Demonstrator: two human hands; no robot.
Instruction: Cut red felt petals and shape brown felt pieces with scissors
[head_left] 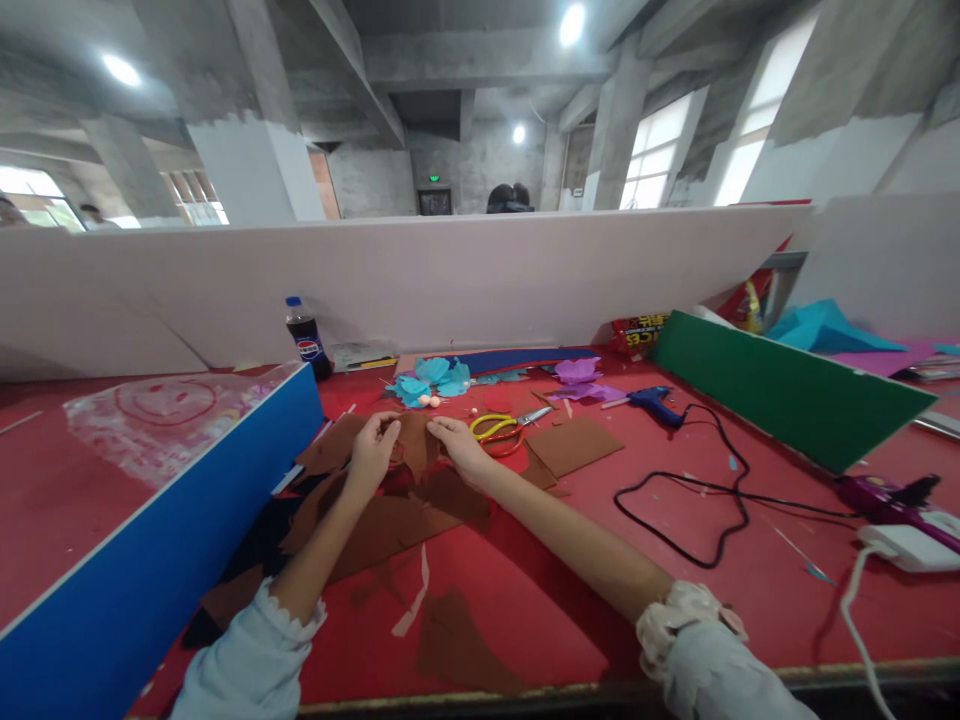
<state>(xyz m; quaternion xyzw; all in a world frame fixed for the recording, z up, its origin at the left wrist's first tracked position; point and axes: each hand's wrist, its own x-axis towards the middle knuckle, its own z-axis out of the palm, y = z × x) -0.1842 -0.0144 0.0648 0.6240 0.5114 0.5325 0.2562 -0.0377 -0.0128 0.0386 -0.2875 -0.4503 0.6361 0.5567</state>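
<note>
Between my two hands a cut piece of brown craft sheet [418, 440] is held up. My left hand [373, 448] pinches its left edge, and my right hand [457, 445] pinches the right edge near the top. Below them lie larger brown sheets [397, 525] with cut-out edges. Just right of my right hand rest scissors [499, 430] with yellow and red handles. A flat brown sheet [577, 445] lies beyond the scissors. Blue paper flowers [431, 380] and several small pale beads are behind my hands.
A blue board [172, 550] stands on edge at left, a green board [780, 385] at right. A cola bottle [307, 338] stands near the white partition [450, 280]. A blue glue gun [656, 405] trails its black cord [720, 555] toward a white power strip [911, 545].
</note>
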